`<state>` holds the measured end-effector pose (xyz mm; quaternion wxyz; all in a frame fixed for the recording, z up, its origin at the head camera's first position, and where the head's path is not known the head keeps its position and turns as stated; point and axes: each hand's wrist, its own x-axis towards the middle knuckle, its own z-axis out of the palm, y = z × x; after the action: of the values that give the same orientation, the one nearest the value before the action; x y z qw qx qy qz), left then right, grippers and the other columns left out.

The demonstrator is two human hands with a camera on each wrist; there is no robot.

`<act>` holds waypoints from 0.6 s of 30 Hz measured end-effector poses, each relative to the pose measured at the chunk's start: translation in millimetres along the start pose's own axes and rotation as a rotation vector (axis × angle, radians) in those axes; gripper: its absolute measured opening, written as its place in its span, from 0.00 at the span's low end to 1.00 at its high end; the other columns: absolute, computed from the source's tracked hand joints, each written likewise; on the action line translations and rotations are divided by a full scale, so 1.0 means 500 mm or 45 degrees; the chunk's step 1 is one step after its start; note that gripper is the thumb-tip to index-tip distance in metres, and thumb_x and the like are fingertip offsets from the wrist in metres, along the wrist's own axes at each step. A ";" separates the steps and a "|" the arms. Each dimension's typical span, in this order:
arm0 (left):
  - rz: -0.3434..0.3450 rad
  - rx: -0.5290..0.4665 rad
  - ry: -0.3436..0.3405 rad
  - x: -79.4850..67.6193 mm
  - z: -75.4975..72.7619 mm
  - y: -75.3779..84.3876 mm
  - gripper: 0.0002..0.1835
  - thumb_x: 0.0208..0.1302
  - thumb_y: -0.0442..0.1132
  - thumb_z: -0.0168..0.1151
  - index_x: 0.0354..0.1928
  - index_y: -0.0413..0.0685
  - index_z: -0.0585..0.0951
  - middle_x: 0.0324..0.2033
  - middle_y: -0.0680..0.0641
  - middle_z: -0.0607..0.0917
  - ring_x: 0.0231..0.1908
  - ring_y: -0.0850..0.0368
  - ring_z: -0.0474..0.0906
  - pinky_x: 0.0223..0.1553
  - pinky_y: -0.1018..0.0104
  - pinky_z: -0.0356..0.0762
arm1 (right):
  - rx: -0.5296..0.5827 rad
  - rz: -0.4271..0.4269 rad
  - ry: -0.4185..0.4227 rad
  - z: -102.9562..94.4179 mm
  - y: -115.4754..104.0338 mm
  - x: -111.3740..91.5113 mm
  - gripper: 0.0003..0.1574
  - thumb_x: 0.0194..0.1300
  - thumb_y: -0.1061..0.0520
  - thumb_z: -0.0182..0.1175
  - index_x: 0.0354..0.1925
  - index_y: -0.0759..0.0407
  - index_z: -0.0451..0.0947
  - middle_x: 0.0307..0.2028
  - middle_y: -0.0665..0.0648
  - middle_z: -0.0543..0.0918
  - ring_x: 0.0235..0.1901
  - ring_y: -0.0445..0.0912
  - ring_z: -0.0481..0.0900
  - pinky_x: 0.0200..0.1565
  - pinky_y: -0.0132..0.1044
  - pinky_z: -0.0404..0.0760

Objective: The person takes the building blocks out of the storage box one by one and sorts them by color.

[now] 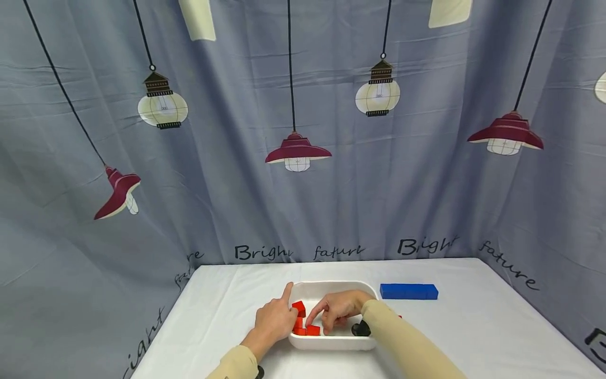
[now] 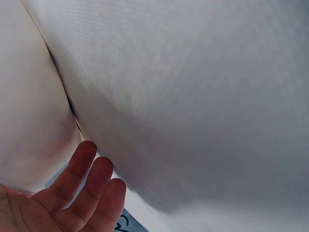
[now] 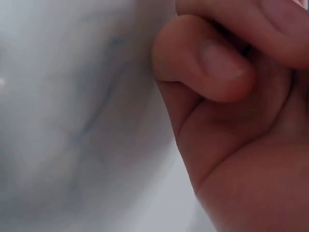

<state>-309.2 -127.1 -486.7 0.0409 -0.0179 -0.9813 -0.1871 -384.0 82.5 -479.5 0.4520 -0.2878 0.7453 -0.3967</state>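
Note:
A white tray (image 1: 331, 343) stands on the table, several red blocks (image 1: 313, 330) lying at its left end. My left hand (image 1: 276, 318) holds the tray's left wall, its thumb over the rim by the blocks and its index finger stretched along the far corner. In the left wrist view, the other fingers (image 2: 99, 166) lie against a pale outer surface. Inside the tray is my right hand (image 1: 343, 306), index finger reaching to the red blocks and thumb beside the nearest one, with a small gap. Its outer fingers (image 3: 212, 67) curl with nothing visible in them.
A long blue block (image 1: 409, 291) lies behind the tray on the right. Something black and round (image 1: 361, 329) shows by the right wrist. A bit of red (image 1: 400, 317) peeks out beyond the right sleeve. A grey curtain (image 1: 236, 210) hangs behind the white table (image 1: 473, 326).

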 end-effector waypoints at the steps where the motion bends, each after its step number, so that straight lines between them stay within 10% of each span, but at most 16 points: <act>1: 0.002 0.002 0.000 0.001 0.002 0.001 0.34 0.66 0.47 0.56 0.75 0.53 0.64 0.33 0.44 0.85 0.28 0.50 0.79 0.38 0.44 0.80 | -0.001 0.003 0.001 0.000 0.002 -0.001 0.30 0.51 0.69 0.66 0.53 0.51 0.86 0.15 0.46 0.69 0.15 0.40 0.62 0.20 0.29 0.58; 18: 0.023 -0.014 0.032 -0.004 0.000 0.002 0.34 0.64 0.45 0.57 0.73 0.53 0.66 0.35 0.41 0.86 0.28 0.47 0.80 0.35 0.45 0.78 | -0.058 0.022 0.024 0.009 0.001 0.003 0.26 0.51 0.69 0.65 0.47 0.49 0.87 0.16 0.46 0.73 0.14 0.38 0.60 0.18 0.28 0.59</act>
<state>-307.1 -125.9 -486.7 0.0549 -0.0248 -0.9794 -0.1925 -380.6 80.1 -482.0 0.4418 -0.2877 0.7608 -0.3785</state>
